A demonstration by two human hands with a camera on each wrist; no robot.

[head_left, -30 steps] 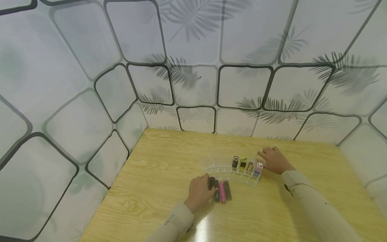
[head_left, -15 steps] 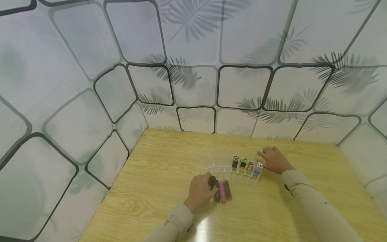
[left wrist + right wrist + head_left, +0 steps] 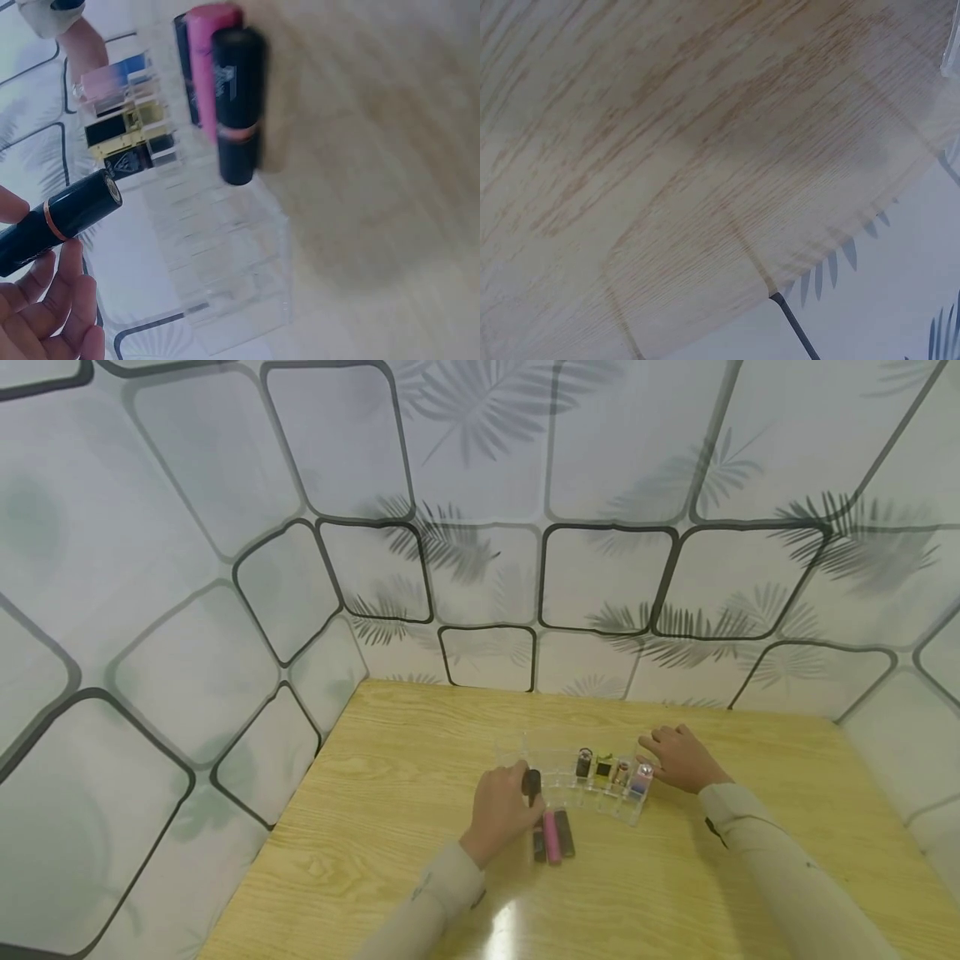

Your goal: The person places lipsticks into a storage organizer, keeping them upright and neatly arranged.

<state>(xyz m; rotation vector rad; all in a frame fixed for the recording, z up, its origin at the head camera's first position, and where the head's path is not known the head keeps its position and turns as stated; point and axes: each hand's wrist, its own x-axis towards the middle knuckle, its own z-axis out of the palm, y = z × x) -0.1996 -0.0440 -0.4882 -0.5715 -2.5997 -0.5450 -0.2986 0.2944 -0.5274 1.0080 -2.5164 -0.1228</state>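
My left hand [image 3: 497, 810] grips a black lipstick [image 3: 82, 202] with a rose-gold band, raised at the near left side of a clear tiered organizer [image 3: 236, 262]. In the left wrist view thumb and fingers pinch its middle, one end sticking out. Below that hand, another black lipstick [image 3: 539, 845], a pink tube [image 3: 552, 839] and a dark tube [image 3: 565, 833] lie side by side on the table. At the organizer's right end my right hand [image 3: 681, 758] holds its edge with bent fingers; the contact is partly hidden.
Several small bottles fill the organizer's right slots, among them a dark one [image 3: 583, 764], a yellow-and-black one [image 3: 603, 768] and a pink-and-blue one [image 3: 640, 780]. The wooden table [image 3: 405, 752] meets a patterned wall covering [image 3: 487, 577] at its back and left.
My left hand has lifted the black lipstick off the table and moved it slightly away from me, toward the organizer. The right hand stays in place.
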